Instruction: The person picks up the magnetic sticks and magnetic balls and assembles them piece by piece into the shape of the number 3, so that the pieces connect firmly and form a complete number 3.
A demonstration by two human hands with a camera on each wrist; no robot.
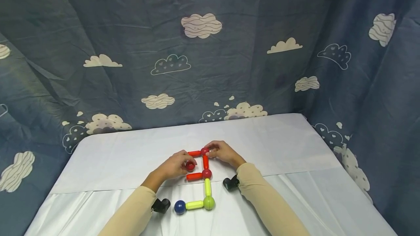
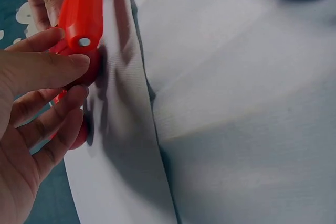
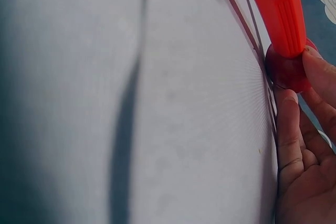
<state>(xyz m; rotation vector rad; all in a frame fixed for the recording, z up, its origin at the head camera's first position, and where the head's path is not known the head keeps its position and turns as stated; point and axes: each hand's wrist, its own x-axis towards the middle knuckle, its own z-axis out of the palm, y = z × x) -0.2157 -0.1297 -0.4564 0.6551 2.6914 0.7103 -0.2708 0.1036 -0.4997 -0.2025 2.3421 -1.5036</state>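
My left hand (image 1: 175,165) pinches a loose-looking red ball (image 1: 190,166) between thumb and fingers. In the left wrist view that ball (image 2: 91,72) sits partly behind a red stick (image 2: 84,11) with a silvery end. My right hand (image 1: 224,152) grips another red ball (image 1: 205,151) at the far corner of a stick-and-ball chain. From this corner run a red stick (image 1: 194,153) leftward and a red stick (image 1: 205,162) toward me, reaching a red ball (image 1: 207,173). A lower red stick (image 1: 194,177) points left from there. One more red ball (image 2: 79,135) shows below the left fingers.
Nearer me, a yellow-green stick (image 1: 208,187) leads to a green ball (image 1: 209,203). Another yellow-green stick (image 1: 194,205) joins it to a blue ball (image 1: 179,207). White cloth (image 1: 124,159) covers the table; a dark cloud-patterned curtain (image 1: 229,65) hangs behind.
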